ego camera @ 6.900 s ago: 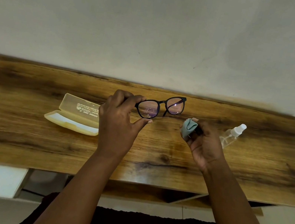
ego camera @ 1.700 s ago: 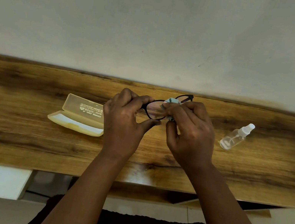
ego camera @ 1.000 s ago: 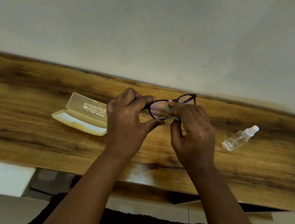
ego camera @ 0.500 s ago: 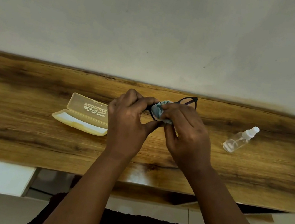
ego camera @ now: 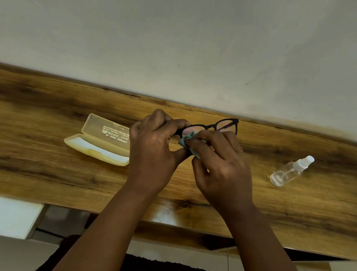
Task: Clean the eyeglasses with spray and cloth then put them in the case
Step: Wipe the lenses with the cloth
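A wood-grain bench runs along a plain pale wall. Above its middle, the left hand pinches one end of the black-framed eyeglasses, fingers curled round the frame. The right hand grips a pale blue cloth pressed against the nearer lens. Toward the left end lies an open cream eyeglasses case; toward the right end lies a clear spray bottle on its side.
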